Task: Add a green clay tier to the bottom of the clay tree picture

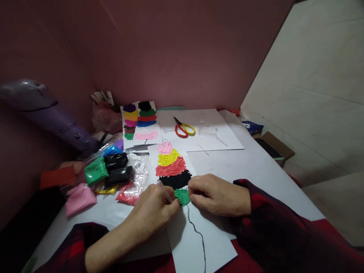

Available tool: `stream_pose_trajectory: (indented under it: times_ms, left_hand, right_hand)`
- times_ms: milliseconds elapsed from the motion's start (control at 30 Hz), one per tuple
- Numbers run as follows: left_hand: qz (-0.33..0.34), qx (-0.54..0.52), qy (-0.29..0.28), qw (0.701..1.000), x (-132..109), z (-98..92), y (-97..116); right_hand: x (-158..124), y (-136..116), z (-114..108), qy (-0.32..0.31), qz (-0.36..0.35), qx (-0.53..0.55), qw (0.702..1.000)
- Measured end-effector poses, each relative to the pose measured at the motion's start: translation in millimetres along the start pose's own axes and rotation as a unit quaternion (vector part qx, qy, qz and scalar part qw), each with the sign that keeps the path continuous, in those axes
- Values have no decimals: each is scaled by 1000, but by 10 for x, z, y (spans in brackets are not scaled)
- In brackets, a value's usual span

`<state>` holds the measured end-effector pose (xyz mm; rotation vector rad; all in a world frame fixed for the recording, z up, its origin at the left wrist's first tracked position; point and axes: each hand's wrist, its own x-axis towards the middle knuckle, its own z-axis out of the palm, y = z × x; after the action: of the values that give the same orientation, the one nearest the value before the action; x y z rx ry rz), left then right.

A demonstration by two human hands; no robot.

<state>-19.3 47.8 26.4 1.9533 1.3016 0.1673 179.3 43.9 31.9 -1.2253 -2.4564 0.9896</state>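
A sheet of white paper (214,240) lies in front of me, carrying a balloon-like picture in bands of pink, yellow, red and black clay. At its lower tip sits a patch of green clay (182,197), with a wavy dark string line (198,232) running down from it. My left hand (153,206) is closed around a slim, pale, see-through stick (165,191) at the patch's left edge. My right hand (217,195) rests on the paper, fingers pinched at the patch's right edge; whatever is between its fingertips is hidden.
Bagged clay in several colours, such as a green packet (96,170) and a pink packet (81,199), is heaped at left. Scissors (184,129) with red and yellow handles lie at the back, near a second clay picture (140,120). A purple inflated tube (54,117) leans far left.
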Motion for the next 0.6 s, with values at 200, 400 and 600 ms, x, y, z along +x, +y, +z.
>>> stream_pose_trajectory:
  times_ms: [200, 400, 600]
  left_hand:
    - [-7, 29, -10, 999, -3, -36, -4]
    - [-33, 30, -13, 999, -20, -88, -23]
    - [-47, 45, -5, 998, -24, -129, -78]
  right_hand:
    - [0, 12, 9, 8, -3, 0, 1000]
    - [1, 4, 9, 6, 2, 2, 1000]
    - [5, -9, 1, -1, 6, 2, 1000]
